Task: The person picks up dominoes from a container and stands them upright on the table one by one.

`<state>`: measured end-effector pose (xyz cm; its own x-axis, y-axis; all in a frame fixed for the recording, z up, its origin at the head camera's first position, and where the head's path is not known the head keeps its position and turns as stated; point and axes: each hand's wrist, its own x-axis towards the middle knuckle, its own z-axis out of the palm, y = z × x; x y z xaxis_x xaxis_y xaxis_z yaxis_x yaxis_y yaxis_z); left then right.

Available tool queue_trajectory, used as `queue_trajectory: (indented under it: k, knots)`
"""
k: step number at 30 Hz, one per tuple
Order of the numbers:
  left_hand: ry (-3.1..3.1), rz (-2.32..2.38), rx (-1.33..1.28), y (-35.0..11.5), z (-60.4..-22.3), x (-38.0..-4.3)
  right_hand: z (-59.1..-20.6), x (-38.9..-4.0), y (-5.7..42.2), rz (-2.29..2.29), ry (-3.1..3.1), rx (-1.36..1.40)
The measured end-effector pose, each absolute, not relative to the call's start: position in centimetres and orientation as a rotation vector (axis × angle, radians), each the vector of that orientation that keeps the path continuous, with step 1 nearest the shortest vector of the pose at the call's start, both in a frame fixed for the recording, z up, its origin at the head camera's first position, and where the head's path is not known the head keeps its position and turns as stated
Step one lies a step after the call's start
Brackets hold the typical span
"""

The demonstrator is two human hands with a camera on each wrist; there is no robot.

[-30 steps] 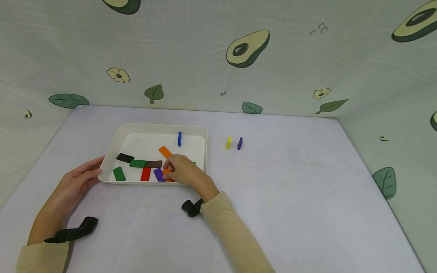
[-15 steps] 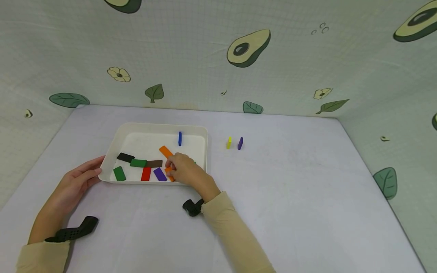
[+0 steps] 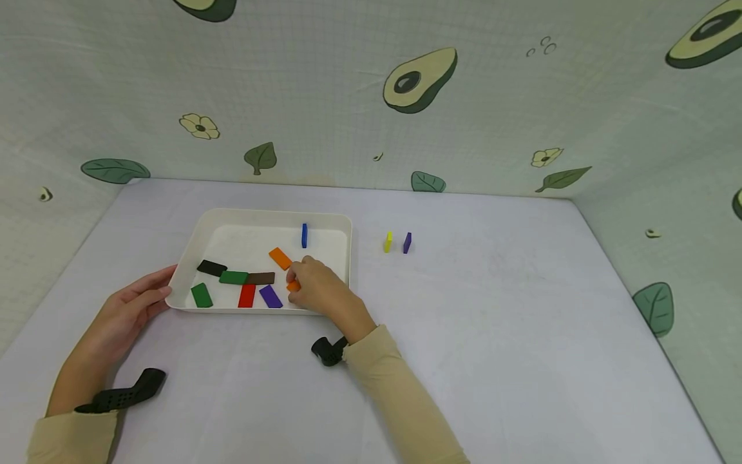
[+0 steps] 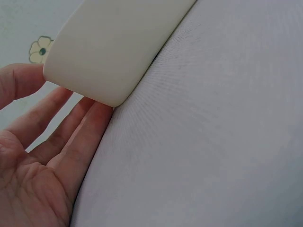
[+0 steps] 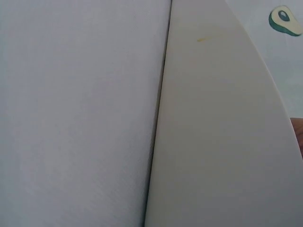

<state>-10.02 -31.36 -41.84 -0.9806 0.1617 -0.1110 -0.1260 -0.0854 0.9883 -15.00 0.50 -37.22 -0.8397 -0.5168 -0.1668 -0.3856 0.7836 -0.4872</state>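
Note:
A shallow white tray (image 3: 249, 225) holds several coloured domino blocks. My left hand (image 3: 129, 312) touches its left end from outside with extended fingers and thumb; in the left wrist view, the fingertips are partly hidden behind the tray wall (image 4: 109, 52). Inside the front right part, my right hand (image 3: 319, 283) pinches an orange domino (image 3: 294, 285), which the fingers partly cover. Another orange domino (image 3: 281, 258) lies just beyond the fingertips. To their left lie a purple domino (image 3: 270, 296) and a red domino (image 3: 247, 296). The right wrist view shows mostly the tray's outer wall (image 5: 222, 118).
Brown (image 3: 261, 278), green (image 3: 234, 278) and black (image 3: 212, 267) dominoes lie in a row, with a second green domino (image 3: 201, 295) nearer the front. A blue domino (image 3: 304, 236) stands at the back. Outside stand yellow (image 3: 388, 242) and purple (image 3: 408, 243) dominoes on the white-covered table (image 3: 522, 322).
The orange domino in my right hand has shifted right, away from the lying purple domino. My left hand stays at the tray's left end.

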Motion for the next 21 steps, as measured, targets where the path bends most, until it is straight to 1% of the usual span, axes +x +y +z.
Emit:
queue_trajectory:
  k: [21]
  knots:
    - [1.936,2.217,0.084,-31.31,-41.79,-10.03,-37.04,-14.79,0.45,-0.539,2.743,-0.692]
